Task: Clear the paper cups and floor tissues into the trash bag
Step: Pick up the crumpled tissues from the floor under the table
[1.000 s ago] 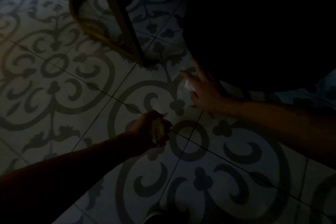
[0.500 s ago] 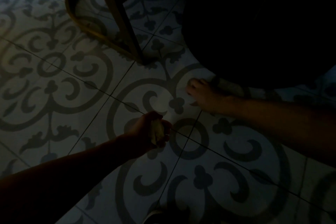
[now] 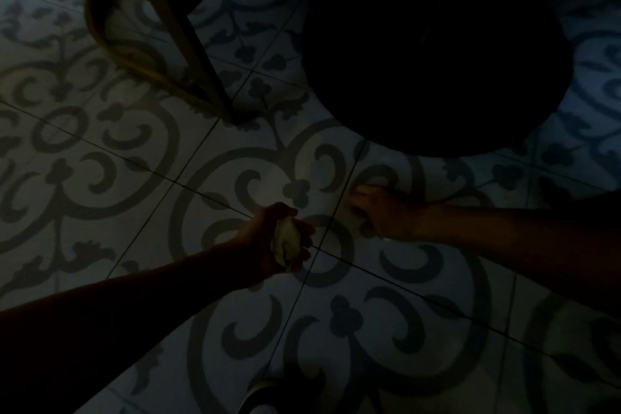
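The left hand (image 3: 268, 242) has its fingers (image 3: 304, 239) curled tight around a pale, crumpled tissue wad (image 3: 285, 242), just above the floor (image 3: 100, 178). The right hand (image 3: 383, 212) looks fisted on the patterned tiles; its contents cannot be told. A wooden chair leg (image 3: 188, 44) stands beyond.

Dim scene w/ a patterned tile floor (image 3: 100, 161), a wooden chair leg (image 3: 181, 40) slanting down to it at upper left beside a curved wooden rail (image 3: 111, 44), & a big dark round shape (image 3: 437, 60) at upper right.
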Tool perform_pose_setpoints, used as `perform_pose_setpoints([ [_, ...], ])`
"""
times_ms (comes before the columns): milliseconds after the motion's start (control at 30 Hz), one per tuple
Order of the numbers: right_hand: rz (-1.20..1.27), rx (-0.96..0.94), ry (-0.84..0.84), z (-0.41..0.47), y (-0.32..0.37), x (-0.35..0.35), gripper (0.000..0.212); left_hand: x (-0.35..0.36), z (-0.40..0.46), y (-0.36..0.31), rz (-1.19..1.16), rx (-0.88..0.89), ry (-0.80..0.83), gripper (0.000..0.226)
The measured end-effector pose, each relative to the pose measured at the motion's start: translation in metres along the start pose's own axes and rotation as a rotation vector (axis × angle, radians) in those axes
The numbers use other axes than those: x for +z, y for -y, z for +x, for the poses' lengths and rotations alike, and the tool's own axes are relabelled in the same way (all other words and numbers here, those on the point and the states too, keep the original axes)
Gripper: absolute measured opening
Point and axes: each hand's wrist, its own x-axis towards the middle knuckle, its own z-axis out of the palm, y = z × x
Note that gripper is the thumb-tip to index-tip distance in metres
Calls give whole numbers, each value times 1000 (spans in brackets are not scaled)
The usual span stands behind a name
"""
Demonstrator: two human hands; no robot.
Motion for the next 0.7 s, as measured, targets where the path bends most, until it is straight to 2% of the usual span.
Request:
perform_pose_setpoints([
  [133,61,99,90,-18,3,-15,34,9,1,2,-12,2,75,46],
  [200,93,162,81,-24,3,-16,25,14,2,1,-12,15,75,46],
  [300,213,193,-32,-29,3,-16,19,19,5,0,22,29,92,46],
  [367,356,213,-129,-29,1,-17,23,21,6,0,61,28,85,45],
  [467,539,287,-164,-27,0,-15,18,23,6,-1,89,43,85,44],
  [500,571,326,-153,-27,0,-15,20,23,8,0,80,39,86,45],
  [633,662,438,-96,-27,10,-21,54,20,16,2,58,32,31,47],
  [700,763,484,-129,-29,20,-23,59,18,17,2,62,32,31,45],
])
